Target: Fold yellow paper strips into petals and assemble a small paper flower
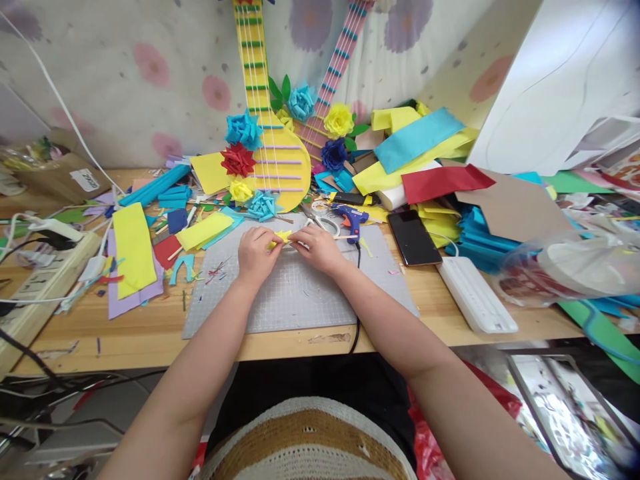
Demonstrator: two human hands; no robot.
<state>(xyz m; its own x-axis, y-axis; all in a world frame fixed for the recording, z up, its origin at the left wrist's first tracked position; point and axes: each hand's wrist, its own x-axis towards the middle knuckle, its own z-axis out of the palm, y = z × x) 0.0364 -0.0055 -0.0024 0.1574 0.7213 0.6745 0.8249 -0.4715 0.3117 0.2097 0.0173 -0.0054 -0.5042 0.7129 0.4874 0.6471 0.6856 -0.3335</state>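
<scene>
My left hand point(257, 250) pinches a small yellow crepe paper piece point(284, 236) above the grey cutting mat point(285, 303). At its other side the fingertips of my right hand point(317, 248) close on the same paper, so both hands hold it between them. My fingers hide part of its shape. Just beyond my right hand lie scissors point(327, 225) with pale handles and a blue glue gun point(353, 219), its black cord running down over the mat. A thin pale stick point(346, 237) shows beside my right hand; whether I touch it, I cannot tell.
A yellow paper guitar point(283, 177) with paper flowers leans at the back, a pink one point(327, 100) behind it. Paper strips point(133, 250) and scraps lie left; more paper point(420, 143) piles up right, near a phone point(414, 239) and a white power strip point(477, 293).
</scene>
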